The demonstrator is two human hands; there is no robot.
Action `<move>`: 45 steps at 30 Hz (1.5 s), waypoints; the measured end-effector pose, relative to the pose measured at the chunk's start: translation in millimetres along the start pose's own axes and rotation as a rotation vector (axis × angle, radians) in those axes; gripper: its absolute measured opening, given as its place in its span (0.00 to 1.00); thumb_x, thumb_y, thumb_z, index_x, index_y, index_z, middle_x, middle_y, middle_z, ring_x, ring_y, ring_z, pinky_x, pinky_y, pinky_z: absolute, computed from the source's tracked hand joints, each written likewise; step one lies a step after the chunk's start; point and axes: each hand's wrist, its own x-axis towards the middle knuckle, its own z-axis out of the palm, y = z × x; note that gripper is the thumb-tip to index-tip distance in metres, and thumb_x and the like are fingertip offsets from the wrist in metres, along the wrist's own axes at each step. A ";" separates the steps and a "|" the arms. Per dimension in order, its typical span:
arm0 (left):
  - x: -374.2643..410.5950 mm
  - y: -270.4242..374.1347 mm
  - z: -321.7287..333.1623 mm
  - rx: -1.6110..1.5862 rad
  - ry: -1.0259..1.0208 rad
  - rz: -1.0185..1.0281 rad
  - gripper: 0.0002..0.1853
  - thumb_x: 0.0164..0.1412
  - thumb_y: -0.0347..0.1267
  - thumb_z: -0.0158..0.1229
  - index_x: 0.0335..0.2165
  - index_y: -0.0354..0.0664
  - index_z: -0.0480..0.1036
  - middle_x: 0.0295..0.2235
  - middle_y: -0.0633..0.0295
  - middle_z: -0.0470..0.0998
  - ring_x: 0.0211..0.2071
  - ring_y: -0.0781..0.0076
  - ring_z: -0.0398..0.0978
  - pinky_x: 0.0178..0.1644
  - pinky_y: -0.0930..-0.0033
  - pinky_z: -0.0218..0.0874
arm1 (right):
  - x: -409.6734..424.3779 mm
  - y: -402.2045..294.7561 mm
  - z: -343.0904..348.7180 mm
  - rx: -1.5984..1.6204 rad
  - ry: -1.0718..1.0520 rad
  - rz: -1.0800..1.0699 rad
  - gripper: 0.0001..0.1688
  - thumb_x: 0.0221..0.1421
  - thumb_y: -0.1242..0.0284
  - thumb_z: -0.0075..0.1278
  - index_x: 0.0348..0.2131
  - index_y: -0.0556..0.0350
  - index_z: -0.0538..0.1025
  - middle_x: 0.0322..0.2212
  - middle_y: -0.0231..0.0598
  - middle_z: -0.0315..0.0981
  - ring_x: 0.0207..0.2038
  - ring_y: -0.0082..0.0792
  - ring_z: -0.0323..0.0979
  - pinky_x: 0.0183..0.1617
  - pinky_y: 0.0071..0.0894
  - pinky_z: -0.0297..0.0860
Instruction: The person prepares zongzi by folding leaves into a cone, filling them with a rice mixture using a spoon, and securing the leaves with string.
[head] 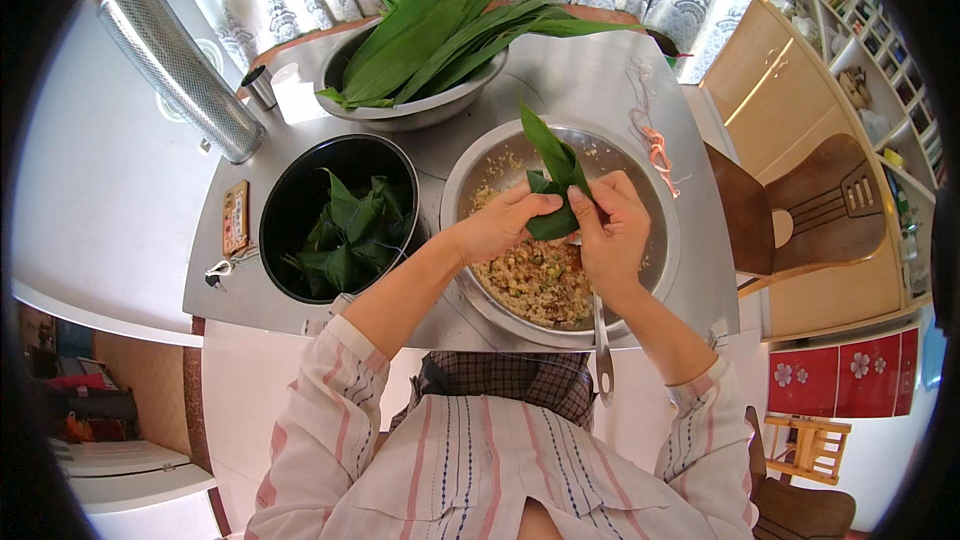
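Note:
Between my two hands is a green leaf wrap [555, 219], folded into a compact packet with one pointed leaf end sticking up. My left hand [501, 221] pinches its left side, thumb on the front. My right hand [613, 232] grips the right side, its thumb pressed near the fold. Whatever the wrap contains is hidden. Below them sits a wide steel bowl [459, 199] with a seasoned rice mixture [536, 289] in it. A metal spoon's handle [603, 360] leans out over the bowl's front rim.
A dark pot [289, 187] holding several wrapped leaf packets [352, 217] stands left. Long green leaves [435, 45] fill a steel basin [420, 118] behind. Pink string [657, 154] lies right on the metal table [697, 262]; a phone [235, 217] and keys [216, 279] lie left. A wooden chair [817, 202] stands right.

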 end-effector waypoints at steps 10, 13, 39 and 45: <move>-3.4 -0.1 0.1 -0.093 -0.065 -0.024 0.19 0.59 0.34 0.47 0.48 0.41 0.62 0.42 0.61 0.69 0.44 0.71 0.68 0.48 0.66 0.61 | -6.9 -2.9 -10.8 0.026 -0.182 0.043 0.11 0.48 0.81 0.52 0.35 0.63 0.74 0.23 0.35 0.60 0.22 0.24 0.61 0.25 0.22 0.61; -3.1 3.1 -4.8 -0.076 -0.057 -0.045 0.17 0.58 0.33 0.48 0.46 0.41 0.63 0.42 0.61 0.69 0.44 0.70 0.68 0.47 0.66 0.61 | -3.2 -5.4 -24.1 -0.119 -0.328 -0.140 0.20 0.45 0.80 0.54 0.41 0.62 0.72 0.25 0.36 0.61 0.25 0.27 0.63 0.28 0.25 0.63; -0.2 31.3 2.8 0.149 -0.282 -0.334 0.28 0.57 0.37 0.54 0.52 0.39 0.56 0.38 0.58 0.70 0.33 0.71 0.72 0.38 0.61 0.72 | 22.0 35.9 -40.6 -0.303 -0.474 -0.815 0.31 0.34 0.76 0.58 0.44 0.51 0.72 0.28 0.31 0.64 0.27 0.30 0.66 0.27 0.25 0.65; 2.1 17.9 0.6 0.069 -0.109 -0.313 0.17 0.58 0.32 0.53 0.45 0.39 0.63 0.33 0.64 0.70 0.22 0.82 0.66 0.30 0.70 0.72 | 21.9 46.3 -36.4 -0.337 -0.424 -0.726 0.28 0.33 0.78 0.57 0.41 0.46 0.75 0.27 0.29 0.65 0.28 0.30 0.66 0.32 0.28 0.64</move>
